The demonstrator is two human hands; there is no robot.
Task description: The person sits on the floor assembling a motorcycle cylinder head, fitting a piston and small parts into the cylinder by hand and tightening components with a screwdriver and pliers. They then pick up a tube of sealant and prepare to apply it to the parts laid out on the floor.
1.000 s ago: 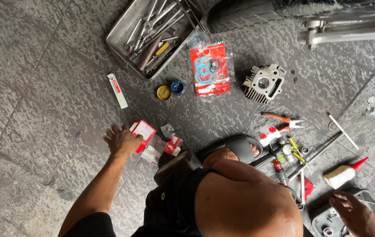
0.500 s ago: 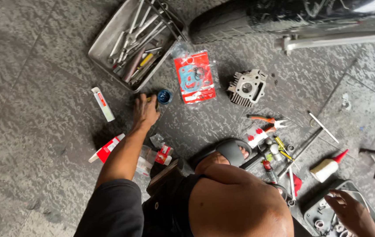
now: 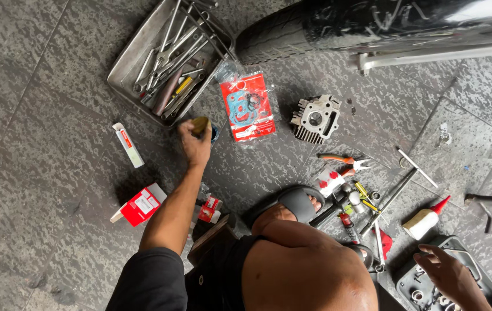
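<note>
Yellow round lid (image 3: 201, 124) pinched in left hand (image 3: 195, 144) fingers, just off floor beside blue cap (image 3: 215, 135), between metal tool tray (image 3: 142, 63) and red gasket packet (image 3: 247, 107). Right hand (image 3: 447, 275) over dark parts tray (image 3: 487, 288), fingers loosely spread, gripping nothing. Cylinder head (image 3: 315, 118) near packet.

tool tray (image 3: 125, 72) left of gasket packet (image 3: 247, 107), cylinder head (image 3: 315, 118) right of it
</note>
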